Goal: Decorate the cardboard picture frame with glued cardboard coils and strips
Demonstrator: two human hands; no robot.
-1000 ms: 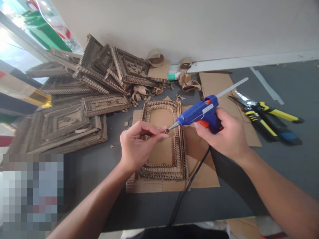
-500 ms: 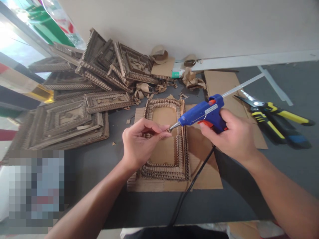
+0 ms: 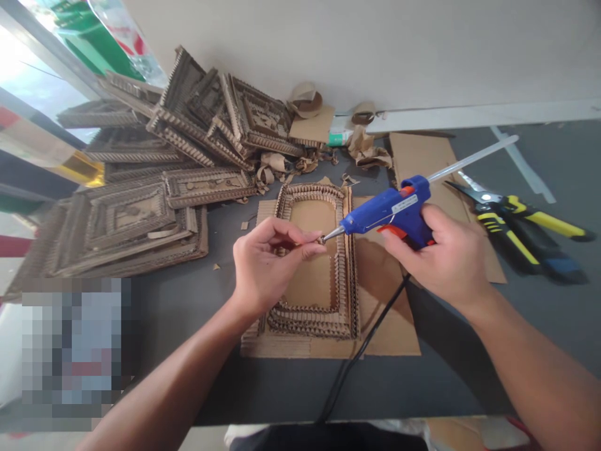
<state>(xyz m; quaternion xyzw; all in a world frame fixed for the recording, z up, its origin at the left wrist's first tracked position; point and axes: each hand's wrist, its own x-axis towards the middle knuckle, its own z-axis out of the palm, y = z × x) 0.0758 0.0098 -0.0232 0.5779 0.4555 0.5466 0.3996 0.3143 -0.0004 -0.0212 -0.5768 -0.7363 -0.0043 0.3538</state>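
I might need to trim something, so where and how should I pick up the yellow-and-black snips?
Best by the two yellow-and-black handles, probably from the near right, with the palm over both: they splay open towards that side, while the blades point away to the far left. The right hand is busy with the glue gun.

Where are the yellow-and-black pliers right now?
In the head view, the pliers lie at the right, beyond the right hand, their jaws over the edge of a flat cardboard sheet.
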